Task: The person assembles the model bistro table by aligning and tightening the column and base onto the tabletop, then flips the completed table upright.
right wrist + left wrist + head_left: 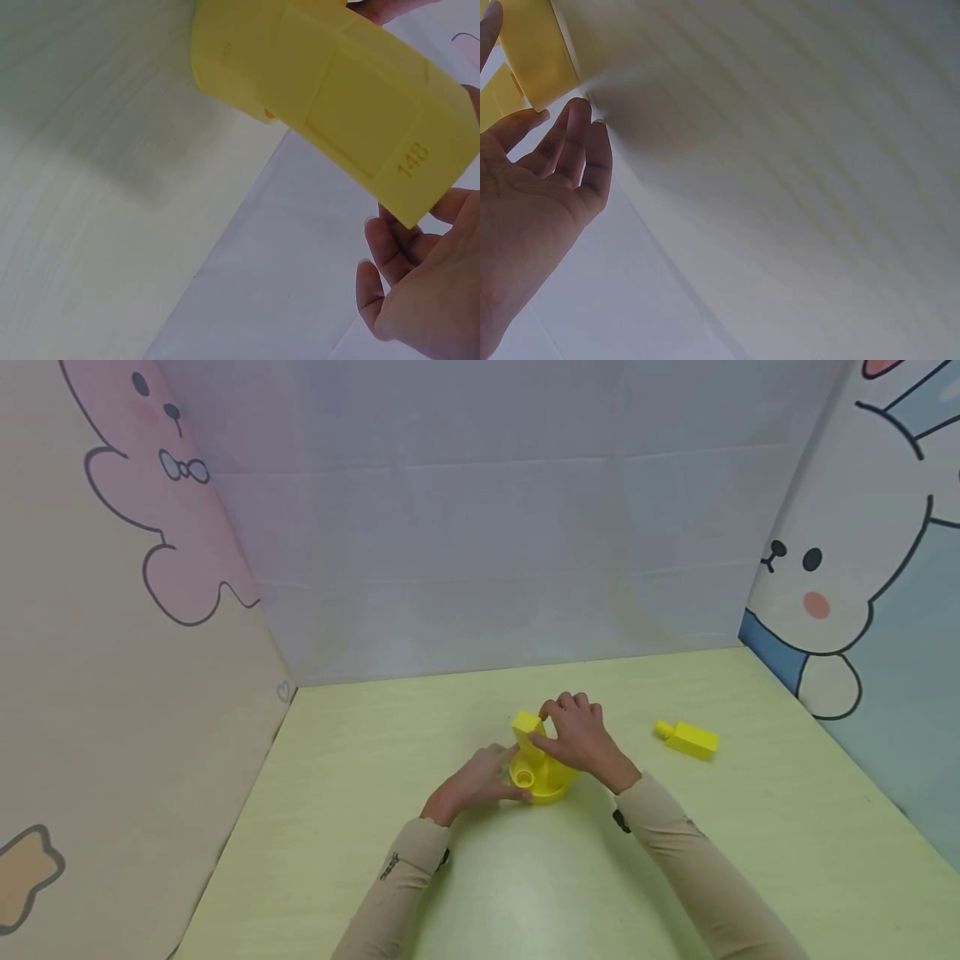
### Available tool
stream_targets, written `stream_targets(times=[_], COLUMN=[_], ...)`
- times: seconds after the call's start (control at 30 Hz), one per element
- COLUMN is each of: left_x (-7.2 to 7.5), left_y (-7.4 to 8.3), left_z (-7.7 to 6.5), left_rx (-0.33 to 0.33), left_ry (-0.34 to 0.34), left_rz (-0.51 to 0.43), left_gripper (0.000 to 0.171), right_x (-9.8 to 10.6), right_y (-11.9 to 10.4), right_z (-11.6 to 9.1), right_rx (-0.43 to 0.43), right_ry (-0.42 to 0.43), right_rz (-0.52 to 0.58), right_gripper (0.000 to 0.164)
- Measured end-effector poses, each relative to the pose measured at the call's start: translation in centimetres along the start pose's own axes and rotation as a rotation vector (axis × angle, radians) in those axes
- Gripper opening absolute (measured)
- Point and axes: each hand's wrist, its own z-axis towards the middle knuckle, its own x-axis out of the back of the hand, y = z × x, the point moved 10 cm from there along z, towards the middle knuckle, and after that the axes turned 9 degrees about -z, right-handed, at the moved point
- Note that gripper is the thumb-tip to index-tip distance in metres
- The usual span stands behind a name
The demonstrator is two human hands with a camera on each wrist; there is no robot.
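A yellow round base [550,794] with a ring-shaped opening at its front stands on the table. Above it rises a yellow rectangular block [527,725], marked 148 on the face seen in the right wrist view; where the two meet is partly hidden. My right hand [581,735] pinches the upper block between thumb and fingers. From the left, my left hand [482,778] holds the base's side, thumb in front and fingers behind. In the left wrist view the base's wall [540,52] lies between the thumb and a fingertip.
To the right lies another yellow block [692,740] with a round knobbed neck, on its side on the pale table [337,860]. A plain cloth wall [480,543] closes off the back. Side walls with cartoon animals flank the table.
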Motion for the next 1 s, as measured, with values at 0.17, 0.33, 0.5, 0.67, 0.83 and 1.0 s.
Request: stream_targets(times=[0.17, 0.33, 0.5, 0.67, 0.83, 1.0], left_x=[0.1, 0.1, 0.1, -0.1, -0.2, -0.2], left_y=[0.2, 0.2, 0.0, -0.3, -0.4, -0.5], left_z=[-0.1, -0.1, 0.0, 0.1, 0.1, 0.2], left_rx=[-0.008, -0.002, 0.003, 0.018, 0.02, 0.024], left_ry=[-0.002, 0.0, 0.001, -0.002, -0.003, -0.003], left_rz=[0.013, 0.0, -0.016, -0.015, -0.024, -0.037], left_gripper=[0.093, 0.092, 0.091, 0.093, 0.095, 0.095], right_x=[-0.1, -0.4, -0.4, -0.5, -0.9, -0.6], right_y=[0.1, -0.6, -0.6, 0.5, 1.2, 1.7], right_z=[0.2, 0.4, 0.5, 0.7, 0.8, 0.7], right_rx=[-0.028, 0.04, 0.054, -0.037, -0.061, -0.084], right_ry=[-0.003, -0.043, -0.049, -0.046, -0.069, -0.056], right_rz=[-0.065, 0.011, 0.009, -0.01, -0.001, -0.025], right_gripper=[0.047, 0.054, 0.044, 0.048, 0.049, 0.041])
